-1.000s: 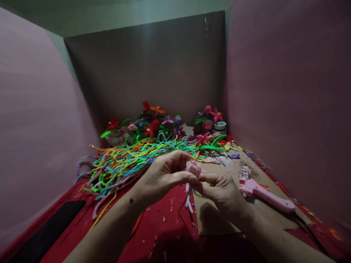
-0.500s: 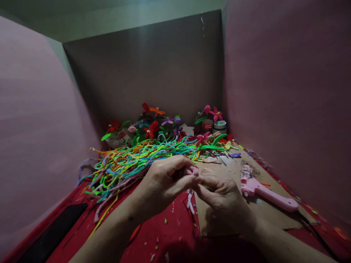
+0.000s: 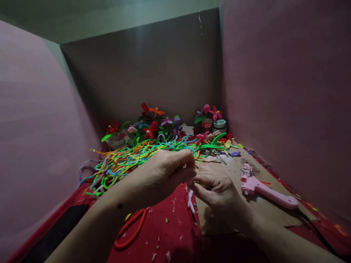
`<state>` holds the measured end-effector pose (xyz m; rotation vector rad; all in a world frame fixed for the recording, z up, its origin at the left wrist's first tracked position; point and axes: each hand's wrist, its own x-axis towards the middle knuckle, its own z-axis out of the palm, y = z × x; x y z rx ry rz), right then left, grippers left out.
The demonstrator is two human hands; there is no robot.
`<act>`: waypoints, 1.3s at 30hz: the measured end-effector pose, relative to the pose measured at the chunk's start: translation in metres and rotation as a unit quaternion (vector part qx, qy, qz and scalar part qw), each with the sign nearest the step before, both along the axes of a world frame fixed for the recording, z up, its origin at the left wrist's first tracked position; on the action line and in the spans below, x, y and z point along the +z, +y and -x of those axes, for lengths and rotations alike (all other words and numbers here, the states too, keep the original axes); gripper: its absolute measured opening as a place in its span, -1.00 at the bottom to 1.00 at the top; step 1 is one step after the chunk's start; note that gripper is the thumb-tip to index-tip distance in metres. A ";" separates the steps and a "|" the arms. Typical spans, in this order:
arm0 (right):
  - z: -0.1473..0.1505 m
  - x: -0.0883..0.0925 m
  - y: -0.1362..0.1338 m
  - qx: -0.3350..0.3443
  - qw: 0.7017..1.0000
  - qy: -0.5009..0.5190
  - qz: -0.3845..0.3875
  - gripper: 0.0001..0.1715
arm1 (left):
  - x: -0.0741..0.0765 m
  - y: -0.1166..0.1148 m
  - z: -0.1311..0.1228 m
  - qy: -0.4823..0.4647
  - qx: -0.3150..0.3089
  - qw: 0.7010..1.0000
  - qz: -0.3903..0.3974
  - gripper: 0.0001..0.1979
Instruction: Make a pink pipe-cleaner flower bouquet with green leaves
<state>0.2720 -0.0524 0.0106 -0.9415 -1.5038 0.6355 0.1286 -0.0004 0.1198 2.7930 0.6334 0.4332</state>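
Note:
My left hand (image 3: 164,172) and my right hand (image 3: 216,191) meet above the red cloth (image 3: 170,233), both with fingers pinched together. Between them is a small pink pipe-cleaner piece, now almost hidden by my left fingers. Its pale stem ends (image 3: 190,199) hang down below the hands. A heap of many-coloured pipe cleaners (image 3: 128,159) lies just behind my left hand. A pink glue gun (image 3: 264,190) rests on the brown cardboard sheet (image 3: 246,212) to the right of my right hand.
Finished pipe-cleaner flowers (image 3: 153,126) and small jars (image 3: 219,126) stand at the back against a brown board. Pink walls close in left and right. A red loop (image 3: 131,230) and a black flat object (image 3: 57,233) lie on the cloth at the front left.
My left hand has closed over the pink fuzzy piece, which showed plainly a second ago. My left forearm has shifted, uncovering the red loop on the cloth.

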 end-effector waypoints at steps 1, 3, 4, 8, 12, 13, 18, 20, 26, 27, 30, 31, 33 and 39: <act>0.001 -0.001 0.001 0.001 1.000 0.003 0.002 -0.73 | 0.003 0.001 0.000 0.012 -0.004 1.000 -0.012 -0.84; 0.001 -0.002 0.002 0.002 1.000 0.009 0.007 -0.74 | 0.007 0.002 -0.001 0.031 -0.016 0.999 -0.034 -0.85; 0.001 -0.003 0.002 0.002 1.000 0.011 0.009 -0.74 | 0.008 0.003 -0.001 0.037 -0.020 0.998 -0.046 -0.85; 0.001 -0.004 0.003 0.008 1.000 0.021 0.015 -0.75 | 0.011 -0.001 -0.004 0.063 -0.031 0.993 -0.091 -0.85; 0.000 -0.002 0.004 0.014 0.999 0.030 0.021 -0.77 | 0.012 -0.005 -0.007 0.070 -0.024 0.992 -0.102 -0.85; 0.000 -0.002 0.005 0.015 0.999 0.033 0.023 -0.77 | 0.012 -0.005 -0.008 0.070 -0.017 0.992 -0.101 -0.83; 0.001 0.002 0.008 0.015 0.996 0.078 0.043 -0.76 | 0.009 0.002 -0.004 0.053 0.031 0.992 -0.113 -0.88; 0.002 0.005 0.007 0.000 0.995 0.084 0.047 -0.76 | 0.007 0.005 -0.001 0.029 0.058 0.992 -0.107 -0.69; 0.004 0.003 0.004 -0.040 0.997 0.068 0.014 -0.75 | -0.013 0.002 0.000 -0.081 0.062 0.993 0.066 -0.79; 0.004 0.001 0.004 -0.050 0.997 0.064 0.014 -0.75 | -0.017 0.000 0.000 -0.110 0.052 0.988 0.094 -0.83; 0.005 -0.003 0.003 -0.062 0.997 0.050 0.009 -0.75 | -0.027 -0.003 0.002 -0.163 0.046 0.979 0.117 -0.86; 0.005 -0.004 0.002 -0.063 0.997 0.040 -0.001 -0.75 | -0.029 -0.003 0.003 -0.166 0.049 0.979 0.110 -0.86; 0.005 -0.005 0.002 -0.063 0.998 0.020 -0.021 -0.76 | -0.030 -0.003 0.004 -0.156 0.048 0.982 0.095 -0.85; 0.006 0.001 0.003 -0.045 0.998 0.042 -0.020 -0.81 | -0.023 0.000 0.006 -0.145 0.042 0.982 0.114 -0.77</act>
